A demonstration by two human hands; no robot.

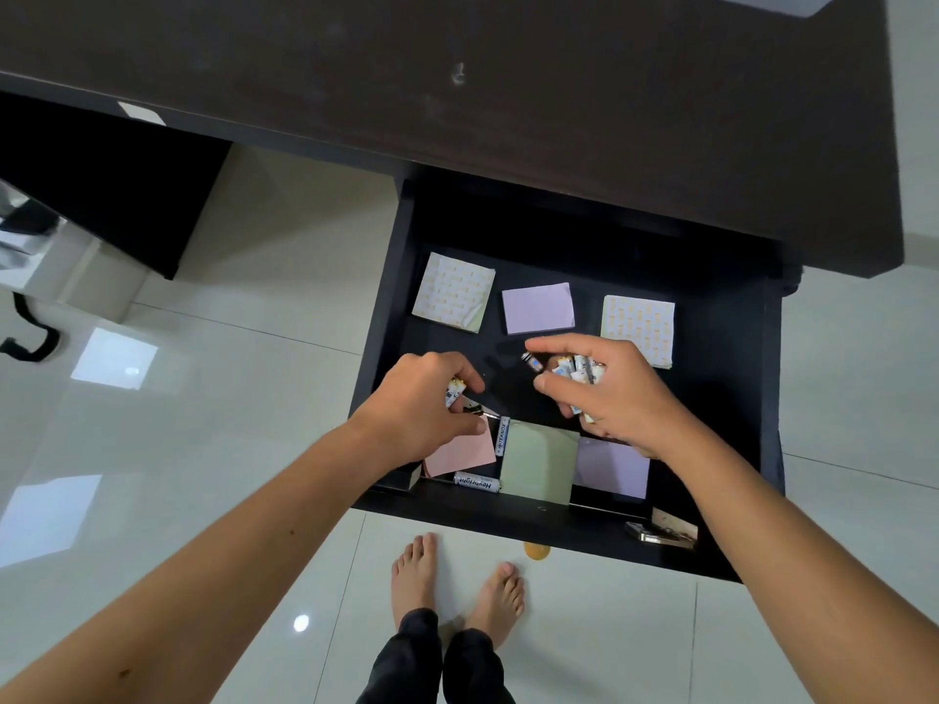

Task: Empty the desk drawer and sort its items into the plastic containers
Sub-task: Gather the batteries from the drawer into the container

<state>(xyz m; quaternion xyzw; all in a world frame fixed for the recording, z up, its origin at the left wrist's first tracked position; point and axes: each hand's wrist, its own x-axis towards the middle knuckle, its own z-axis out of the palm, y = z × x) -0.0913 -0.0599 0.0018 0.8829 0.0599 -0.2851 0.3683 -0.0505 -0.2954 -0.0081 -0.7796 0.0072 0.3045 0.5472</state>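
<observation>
Both palm-down over the drawer, left hand and right hand clutch batteries.

A dark brown bench with a matt, faintly smudged wood-look top fills the upper frame. Below it, the open drawer is black and matt, smooth inside. Matt paper note pads lie in it: a lilac pad, a green pad, a pink pad, and two white patterned pads. Small batteries have glossy printed wrappers and metal ends. The floor is pale, glossy tile reflecting lights. Black cloth trousers show at lower centre.
</observation>
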